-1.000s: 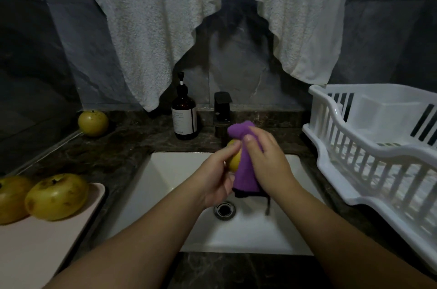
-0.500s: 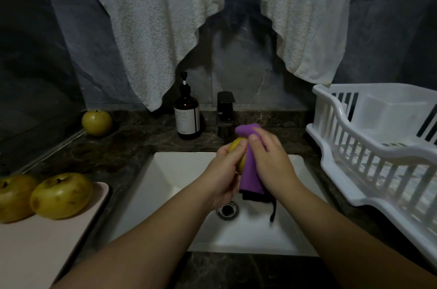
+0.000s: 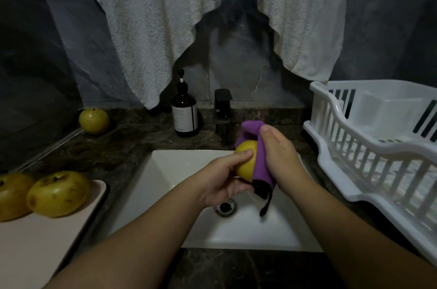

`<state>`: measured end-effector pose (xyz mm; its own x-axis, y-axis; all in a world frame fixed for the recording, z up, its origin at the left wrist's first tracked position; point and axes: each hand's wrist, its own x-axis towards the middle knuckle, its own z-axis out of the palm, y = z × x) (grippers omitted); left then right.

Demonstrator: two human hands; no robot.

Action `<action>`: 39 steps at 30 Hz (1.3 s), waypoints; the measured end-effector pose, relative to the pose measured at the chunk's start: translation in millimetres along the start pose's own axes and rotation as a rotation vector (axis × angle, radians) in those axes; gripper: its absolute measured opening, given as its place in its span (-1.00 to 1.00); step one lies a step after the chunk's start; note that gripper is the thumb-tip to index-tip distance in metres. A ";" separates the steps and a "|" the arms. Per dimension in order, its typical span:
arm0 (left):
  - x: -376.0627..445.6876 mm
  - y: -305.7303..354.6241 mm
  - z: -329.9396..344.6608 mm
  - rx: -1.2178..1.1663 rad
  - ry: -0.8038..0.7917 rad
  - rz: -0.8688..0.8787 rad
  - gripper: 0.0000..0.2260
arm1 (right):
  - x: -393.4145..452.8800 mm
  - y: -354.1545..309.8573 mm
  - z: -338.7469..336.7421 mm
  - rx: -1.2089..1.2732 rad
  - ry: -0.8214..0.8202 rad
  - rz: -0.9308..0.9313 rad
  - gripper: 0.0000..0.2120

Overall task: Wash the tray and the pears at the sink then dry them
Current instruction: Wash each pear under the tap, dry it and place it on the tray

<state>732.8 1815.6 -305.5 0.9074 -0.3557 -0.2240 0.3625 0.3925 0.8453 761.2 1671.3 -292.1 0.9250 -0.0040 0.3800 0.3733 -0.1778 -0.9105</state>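
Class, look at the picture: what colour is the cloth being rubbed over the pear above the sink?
Purple cloth, with a dark edge at its bottom; head view.

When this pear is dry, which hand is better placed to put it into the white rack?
Probably the left hand: it already grips the pear, while the right hand, though nearer the dish rack, holds the purple cloth.
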 end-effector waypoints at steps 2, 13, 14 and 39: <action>2.7 1.7 0.9 -0.048 0.028 0.029 -0.46 | -0.9 3.3 -1.4 0.005 0.007 0.005 -0.62; 3.5 4.5 -3.6 -0.105 0.019 0.029 -0.44 | 0.5 7.4 7.3 0.050 -0.040 0.133 -0.61; 5.5 4.8 -3.3 -0.120 0.033 0.046 -0.44 | -1.5 8.0 8.6 0.024 -0.045 0.112 -0.62; 5.0 8.2 -0.8 -0.229 0.095 0.125 -0.34 | -9.6 9.5 20.2 -0.135 -0.096 -0.026 -0.64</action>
<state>740.5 1817.7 -300.0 0.9600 -0.2158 -0.1785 0.2756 0.6139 0.7397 757.3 1689.5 -307.7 0.9202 0.0949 0.3799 0.3900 -0.3076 -0.8679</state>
